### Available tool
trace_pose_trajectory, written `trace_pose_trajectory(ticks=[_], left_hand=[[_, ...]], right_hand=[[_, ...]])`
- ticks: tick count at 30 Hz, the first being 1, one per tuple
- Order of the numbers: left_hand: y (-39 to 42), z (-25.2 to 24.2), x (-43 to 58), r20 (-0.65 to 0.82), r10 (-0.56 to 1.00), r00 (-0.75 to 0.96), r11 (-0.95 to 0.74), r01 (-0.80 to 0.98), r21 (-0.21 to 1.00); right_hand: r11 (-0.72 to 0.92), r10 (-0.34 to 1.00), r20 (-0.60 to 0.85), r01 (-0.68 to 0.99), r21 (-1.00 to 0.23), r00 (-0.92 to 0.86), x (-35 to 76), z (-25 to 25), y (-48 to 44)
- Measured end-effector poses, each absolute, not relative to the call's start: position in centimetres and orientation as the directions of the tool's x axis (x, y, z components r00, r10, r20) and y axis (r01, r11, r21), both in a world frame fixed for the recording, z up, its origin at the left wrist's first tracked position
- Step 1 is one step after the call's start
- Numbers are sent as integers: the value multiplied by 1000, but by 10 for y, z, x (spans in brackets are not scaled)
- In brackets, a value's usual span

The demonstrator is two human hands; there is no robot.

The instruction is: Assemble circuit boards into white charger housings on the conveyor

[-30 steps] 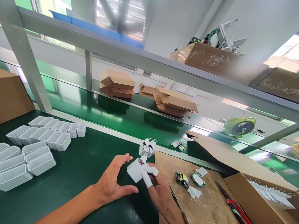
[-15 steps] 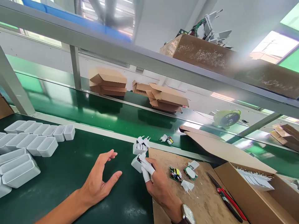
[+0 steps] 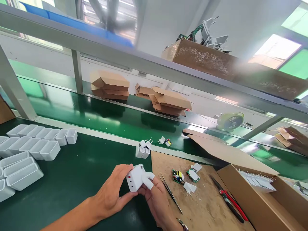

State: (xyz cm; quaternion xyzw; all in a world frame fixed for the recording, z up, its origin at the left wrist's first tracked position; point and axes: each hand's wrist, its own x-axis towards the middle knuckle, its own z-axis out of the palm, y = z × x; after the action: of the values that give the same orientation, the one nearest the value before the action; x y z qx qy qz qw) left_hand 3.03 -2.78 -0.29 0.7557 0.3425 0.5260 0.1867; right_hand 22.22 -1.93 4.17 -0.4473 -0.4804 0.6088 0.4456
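Both hands hold a white charger housing (image 3: 134,182) over the dark green bench top. My left hand (image 3: 112,192) grips its left side with fingers curled round it. My right hand (image 3: 155,199), with white finger cots on two fingers, pinches its right side. Just beyond, two assembled white plug units (image 3: 142,149) stand at the bench edge. To the right lies a brown board (image 3: 204,205) carrying small green circuit boards (image 3: 178,176), white plug parts (image 3: 189,187) and tweezers (image 3: 170,193).
Rows of empty white housings (image 3: 26,150) fill the left of the bench. Red-handled pliers (image 3: 231,200) lie on the board. An open cardboard box (image 3: 262,199) stands at the right. Behind runs a green conveyor (image 3: 101,115) with a loose plug piece (image 3: 165,141), folded cartons (image 3: 110,85) and a small green fan (image 3: 229,121).
My left hand, open and apart before, has closed onto the white housing. The right hand has drawn the housing nearer and turned it so its flat face shows.
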Motion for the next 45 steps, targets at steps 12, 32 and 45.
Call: trace_pose_trajectory(ticks=[12, 32, 45], left_hand=[[-24, 7, 26, 807, 585, 79, -798, 235, 556], [73, -13, 8, 194, 975, 108, -217, 282, 935], [57, -3, 1, 410, 868, 280, -496, 497, 712]], right_hand=[[-428, 902, -353, -403, -809, -250, 195, 50, -32], [205, 944, 327, 859, -469, -47, 323, 67, 91], [83, 973, 229, 880, -468, 31, 299, 62, 199]])
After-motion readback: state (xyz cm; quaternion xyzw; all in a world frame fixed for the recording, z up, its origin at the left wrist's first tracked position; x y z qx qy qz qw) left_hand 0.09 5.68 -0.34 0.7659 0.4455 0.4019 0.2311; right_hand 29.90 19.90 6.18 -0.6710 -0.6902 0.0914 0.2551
